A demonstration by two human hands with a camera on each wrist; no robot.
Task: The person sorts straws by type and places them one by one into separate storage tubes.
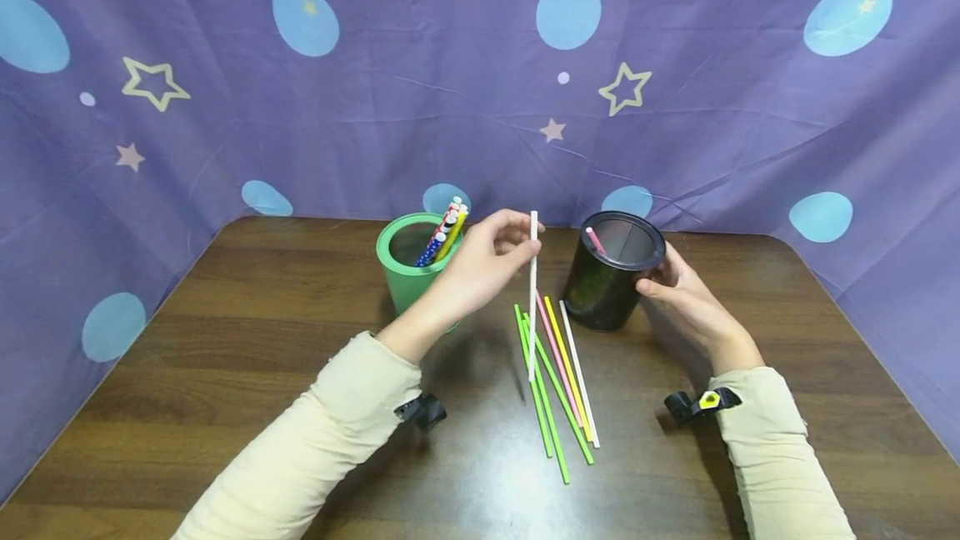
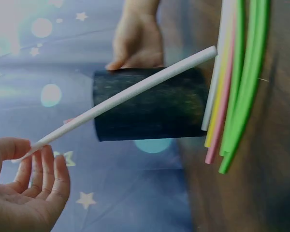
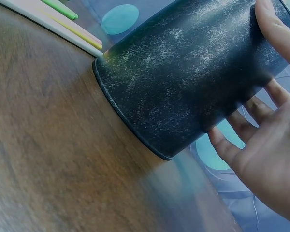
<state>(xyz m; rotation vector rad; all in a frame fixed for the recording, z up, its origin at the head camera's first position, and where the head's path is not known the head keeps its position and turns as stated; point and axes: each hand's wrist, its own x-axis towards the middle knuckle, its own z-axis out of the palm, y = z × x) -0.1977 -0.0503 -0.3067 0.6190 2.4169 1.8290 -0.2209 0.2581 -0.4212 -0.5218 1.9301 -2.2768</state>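
Above the tabletop (image 1: 262,340), left grip (image 1: 483,258) pinched a slim white stick (image 1: 532,300) near its top, apart from the black cup (image 1: 600,297). Right grip (image 1: 693,307) clasped that cup's mottled round wall. Loose coloured sticks (image 1: 567,369) lay beside it, well in from the side edges. Left wrist (image 1: 420,325) partly hid the green cup (image 1: 403,286).

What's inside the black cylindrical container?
One thin pink stick shows inside the black cylindrical container, its tip poking past the rim. Its lower end and the container's floor are hidden behind the front wall.
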